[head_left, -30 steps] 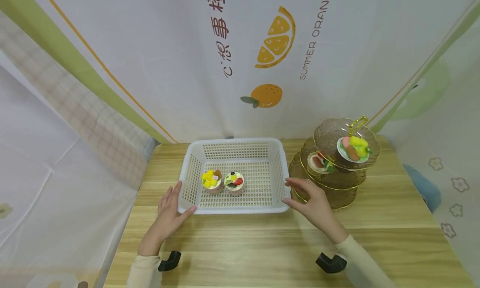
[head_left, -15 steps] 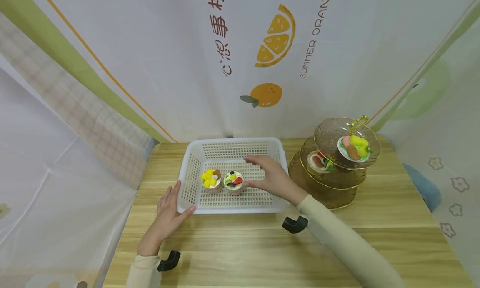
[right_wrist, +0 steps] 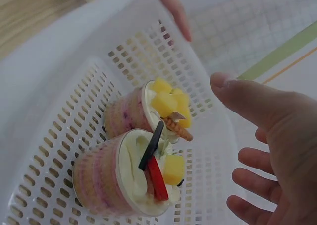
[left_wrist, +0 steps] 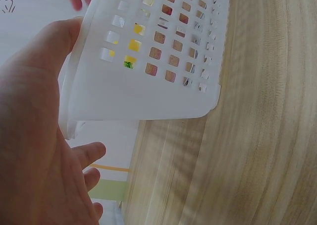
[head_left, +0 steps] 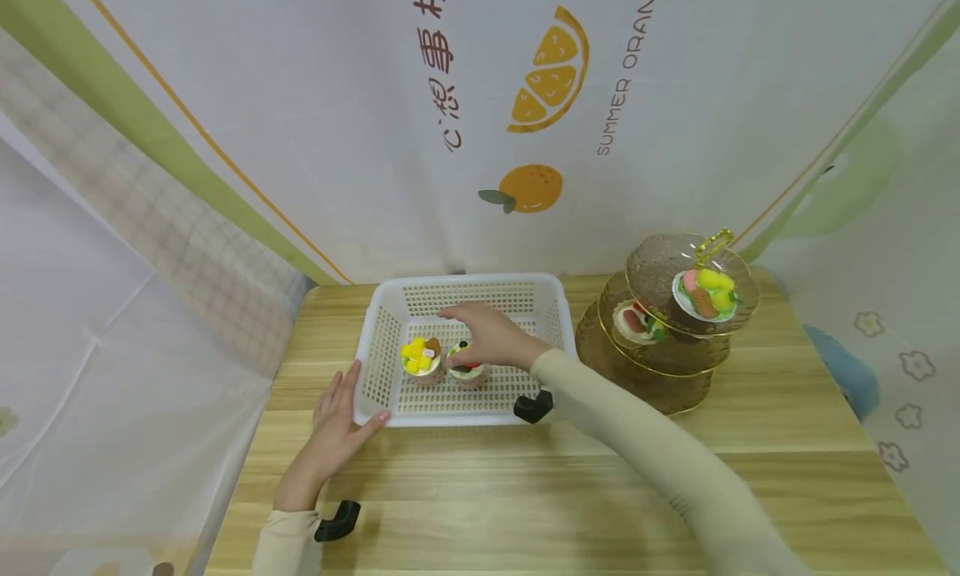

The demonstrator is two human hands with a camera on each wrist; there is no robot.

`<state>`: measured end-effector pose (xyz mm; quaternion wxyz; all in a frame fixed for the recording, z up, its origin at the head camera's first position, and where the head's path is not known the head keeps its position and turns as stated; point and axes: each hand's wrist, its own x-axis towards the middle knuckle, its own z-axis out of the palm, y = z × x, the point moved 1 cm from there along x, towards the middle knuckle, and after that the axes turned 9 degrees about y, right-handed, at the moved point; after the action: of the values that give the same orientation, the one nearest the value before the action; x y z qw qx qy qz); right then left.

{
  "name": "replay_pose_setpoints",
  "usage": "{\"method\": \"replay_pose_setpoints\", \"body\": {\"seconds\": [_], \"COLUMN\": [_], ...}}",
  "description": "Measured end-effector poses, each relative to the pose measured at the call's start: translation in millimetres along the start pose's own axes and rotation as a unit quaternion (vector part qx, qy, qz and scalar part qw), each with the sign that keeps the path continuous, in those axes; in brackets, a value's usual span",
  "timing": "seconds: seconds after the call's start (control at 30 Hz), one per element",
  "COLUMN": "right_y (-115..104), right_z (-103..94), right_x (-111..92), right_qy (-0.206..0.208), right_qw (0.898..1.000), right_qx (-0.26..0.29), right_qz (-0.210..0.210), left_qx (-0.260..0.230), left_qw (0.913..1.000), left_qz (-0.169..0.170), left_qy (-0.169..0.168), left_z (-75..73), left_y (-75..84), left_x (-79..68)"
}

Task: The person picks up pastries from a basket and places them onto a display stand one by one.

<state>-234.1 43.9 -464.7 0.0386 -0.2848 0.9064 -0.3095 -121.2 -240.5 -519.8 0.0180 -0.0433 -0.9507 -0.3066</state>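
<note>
The bench point(head_left: 480, 509) spreads below both grips. On it the white basket point(head_left: 450, 422) lies with its long axis running left to right, under the right grip point(head_left: 495, 338) and just beside the left grip point(head_left: 335, 430), which rests at its near left corner, thumb on the rim and fingers loosely along the outside. To the right of the right grip, past the sleeve, stands the tiered stand point(head_left: 652, 267), bearing two more desserts.

The right grip is wide, thumb and fingers well apart, holding nothing. Directly below it sits the red-topped cup point(right_wrist: 101, 178), upright (the wrist view itself is tilted, not the cup). The right hand is clearly the nearer one. The yellow-topped cup point(head_left: 422, 365) is just left of the red-topped one; whether the two cups touch, I cannot tell.

From the head, the right grip covers part of the red-topped cup; the right wrist view shows a gap between thumb and cup. Through the basket's holes, the left wrist view gives only coloured patches. The stand's lowest plate is mostly hidden.
</note>
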Motion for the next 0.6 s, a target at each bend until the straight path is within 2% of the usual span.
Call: {"method": "replay_pose_setpoints", "body": {"seconds": [0.33, 0.43, 0.6], "right_y": [-1, -1, -1], "right_z": [28.0, 34.2, 41.3], "right_x": [34, 39, 44], "right_qy": [-0.043, -0.058, -0.092], "right_qw": [0.998, 0.997, 0.995], "right_qx": [-0.046, -0.047, -0.016], "right_qz": [-0.004, -0.001, 0.022], "left_qx": [0.002, -0.001, -0.001], "left_qw": [1.0, 1.0, 1.0], "left_qz": [0.002, 0.002, -0.002], "left_qy": [0.001, -0.002, -0.004], "left_z": [-0.1, 0.4, 1.0], "left_y": [-2.0, -1.8, -1.8], "left_x": [1.0, 1.3, 1.4]}}
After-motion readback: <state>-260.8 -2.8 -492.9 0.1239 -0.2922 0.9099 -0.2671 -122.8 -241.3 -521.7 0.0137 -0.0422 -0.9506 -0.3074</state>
